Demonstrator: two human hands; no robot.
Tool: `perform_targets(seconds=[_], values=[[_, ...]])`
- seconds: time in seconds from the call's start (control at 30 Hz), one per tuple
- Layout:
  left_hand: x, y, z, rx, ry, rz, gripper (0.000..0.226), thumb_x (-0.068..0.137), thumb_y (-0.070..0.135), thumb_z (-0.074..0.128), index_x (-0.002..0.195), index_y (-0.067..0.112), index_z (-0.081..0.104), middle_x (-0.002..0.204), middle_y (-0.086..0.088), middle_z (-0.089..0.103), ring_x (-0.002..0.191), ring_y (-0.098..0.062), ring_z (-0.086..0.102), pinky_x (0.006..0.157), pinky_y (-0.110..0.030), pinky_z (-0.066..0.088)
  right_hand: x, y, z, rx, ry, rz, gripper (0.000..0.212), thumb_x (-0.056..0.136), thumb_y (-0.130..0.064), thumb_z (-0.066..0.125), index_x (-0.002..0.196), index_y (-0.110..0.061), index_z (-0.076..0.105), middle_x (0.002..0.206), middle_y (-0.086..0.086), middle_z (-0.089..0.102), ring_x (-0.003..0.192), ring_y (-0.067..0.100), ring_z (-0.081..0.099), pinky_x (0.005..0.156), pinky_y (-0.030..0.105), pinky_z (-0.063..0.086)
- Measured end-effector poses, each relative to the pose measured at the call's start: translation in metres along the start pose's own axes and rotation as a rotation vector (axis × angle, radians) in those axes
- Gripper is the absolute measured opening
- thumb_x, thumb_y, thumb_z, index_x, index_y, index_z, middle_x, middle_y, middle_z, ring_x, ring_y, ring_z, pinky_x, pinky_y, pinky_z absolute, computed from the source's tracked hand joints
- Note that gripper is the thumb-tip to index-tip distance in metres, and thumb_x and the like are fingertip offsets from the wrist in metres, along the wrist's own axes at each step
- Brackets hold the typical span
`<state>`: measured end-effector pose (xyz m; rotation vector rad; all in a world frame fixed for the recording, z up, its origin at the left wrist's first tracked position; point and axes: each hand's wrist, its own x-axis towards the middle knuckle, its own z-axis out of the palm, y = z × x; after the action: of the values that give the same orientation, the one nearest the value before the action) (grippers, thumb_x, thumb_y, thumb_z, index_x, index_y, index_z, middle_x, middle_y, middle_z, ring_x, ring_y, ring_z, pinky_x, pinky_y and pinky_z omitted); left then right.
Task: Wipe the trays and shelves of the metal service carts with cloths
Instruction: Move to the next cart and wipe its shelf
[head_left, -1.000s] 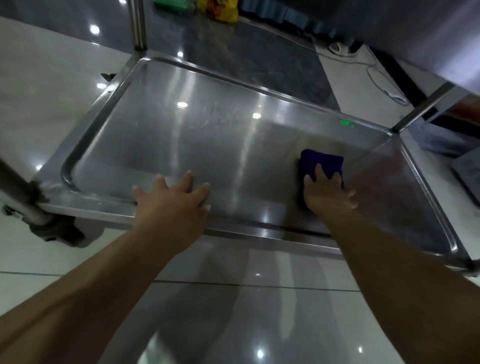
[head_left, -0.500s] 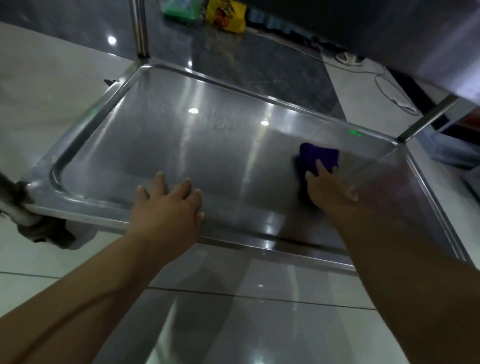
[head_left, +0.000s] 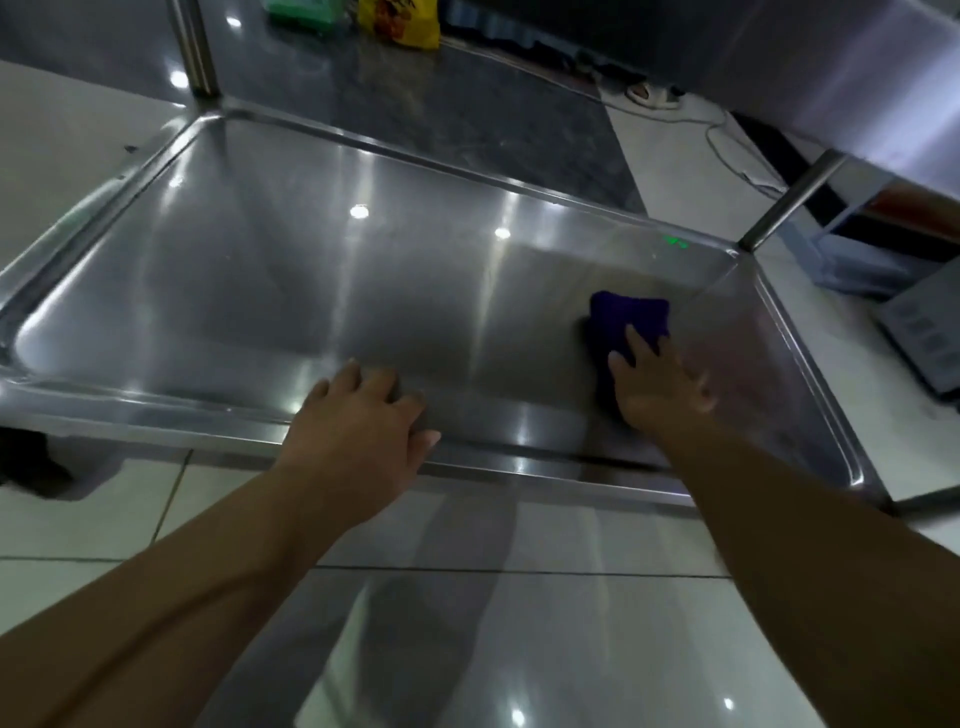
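a smooth, shiny steel tray, rectangular with rounded corners and a raised rim, sits low over the tiled floor. the left hand rests on its near rim, fingers loosely together, holding nothing. the right hand presses flat, fingers straight, on a soft dark-blue cloth in the tray's right half. the folded pad runs lengthwise from under the palm out past the fingertips.
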<state>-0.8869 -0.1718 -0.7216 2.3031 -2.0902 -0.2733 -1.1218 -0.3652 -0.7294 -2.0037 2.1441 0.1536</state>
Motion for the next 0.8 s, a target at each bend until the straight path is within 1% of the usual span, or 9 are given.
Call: perform_targets(seconds=[0.1, 0.23, 0.3, 0.37, 0.47, 0.53, 0.63, 0.73, 0.8], values=[[0.008, 0.017, 0.002, -0.022, 0.004, 0.024, 0.048, 0.093, 0.053, 0.028, 0.133, 0.027, 0.039, 0.137, -0.002, 0.04, 0.13, -0.034, 0.032, 0.106, -0.041, 0.032, -0.012, -0.026, 0.006, 0.052, -0.016, 0.058, 0.053, 0.096, -0.053, 0.023, 0.146, -0.047, 0.005, 0.159, -0.004, -0.001, 0.14, 0.043, 0.005, 0.107, 0.06, 0.01], [0.02, 0.046, 0.005, -0.089, 0.004, 0.075, 0.05, 0.094, 0.052, 0.03, 0.134, 0.024, 0.042, 0.141, 0.001, 0.039, 0.134, -0.023, 0.032, 0.108, -0.04, 0.03, -0.038, -0.022, 0.017, -0.103, 0.01, -0.519, 0.051, 0.093, -0.061, 0.023, 0.14, -0.059, 0.004, 0.158, -0.015, 0.0, 0.136, 0.034, 0.017, 0.105, 0.05, 0.019], [0.022, 0.052, 0.007, -0.087, 0.008, 0.076, 0.045, 0.093, 0.051, 0.031, 0.124, 0.023, 0.049, 0.13, 0.002, 0.047, 0.124, -0.022, 0.041, 0.101, -0.037, 0.037, -0.034, 0.012, 0.011, -0.135, -0.002, -0.643, 0.049, 0.093, -0.063, 0.023, 0.137, -0.064, 0.002, 0.157, -0.021, 0.0, 0.133, 0.029, 0.021, 0.103, 0.045, 0.02], [0.022, 0.054, 0.009, -0.055, 0.026, 0.073, 0.042, 0.093, 0.051, 0.032, 0.119, 0.025, 0.051, 0.124, 0.002, 0.049, 0.119, -0.024, 0.045, 0.096, -0.038, 0.039, -0.022, 0.049, 0.007, -0.18, 0.017, -0.499, 0.051, 0.094, -0.06, 0.024, 0.139, -0.061, 0.001, 0.157, -0.018, 0.001, 0.134, 0.03, 0.022, 0.103, 0.045, 0.022], [0.024, 0.062, 0.011, -0.015, 0.022, 0.045, 0.051, 0.092, 0.056, 0.028, 0.136, 0.032, 0.037, 0.128, 0.001, 0.048, 0.122, -0.028, 0.043, 0.099, -0.041, 0.039, -0.008, 0.077, 0.001, -0.049, 0.023, -0.033, 0.053, 0.096, -0.056, 0.024, 0.144, -0.052, 0.003, 0.159, -0.008, 0.005, 0.138, 0.038, 0.017, 0.107, 0.053, 0.02], [0.026, 0.074, 0.015, 0.053, 0.007, 0.008, 0.055, 0.09, 0.061, 0.025, 0.138, 0.035, 0.031, 0.131, -0.002, 0.044, 0.125, -0.034, 0.04, 0.1, -0.045, 0.037, -0.012, 0.071, 0.003, 0.0, 0.007, 0.074, 0.053, 0.096, -0.056, 0.023, 0.145, -0.05, 0.003, 0.159, -0.005, 0.005, 0.139, 0.041, 0.012, 0.107, 0.056, 0.016], [0.026, 0.086, 0.016, 0.077, 0.035, -0.062, 0.053, 0.09, 0.061, 0.028, 0.13, 0.03, 0.043, 0.128, -0.009, 0.043, 0.121, -0.039, 0.039, 0.098, -0.047, 0.035, -0.036, 0.063, 0.013, -0.068, 0.024, -0.213, 0.052, 0.094, -0.058, 0.021, 0.141, -0.055, -0.003, 0.158, -0.009, 0.004, 0.132, 0.038, 0.019, 0.101, 0.052, 0.022], [0.033, 0.09, 0.019, 0.029, 0.085, 0.028, 0.05, 0.091, 0.055, 0.034, 0.123, 0.02, 0.052, 0.14, -0.007, 0.039, 0.128, -0.033, 0.035, 0.104, -0.042, 0.033, -0.057, 0.087, 0.018, -0.085, 0.034, -0.56, 0.05, 0.087, -0.068, 0.011, 0.133, -0.067, -0.009, 0.157, -0.015, 0.004, 0.124, 0.028, 0.025, 0.097, 0.045, 0.025], [0.039, 0.092, 0.019, -0.052, 0.086, 0.065, 0.049, 0.093, 0.05, 0.038, 0.125, 0.016, 0.049, 0.14, -0.005, 0.041, 0.128, -0.027, 0.038, 0.103, -0.036, 0.033, -0.051, 0.108, 0.01, -0.08, 0.034, -0.555, 0.047, 0.087, -0.069, 0.008, 0.131, -0.07, -0.008, 0.157, -0.017, 0.004, 0.122, 0.026, 0.027, 0.097, 0.042, 0.025]])
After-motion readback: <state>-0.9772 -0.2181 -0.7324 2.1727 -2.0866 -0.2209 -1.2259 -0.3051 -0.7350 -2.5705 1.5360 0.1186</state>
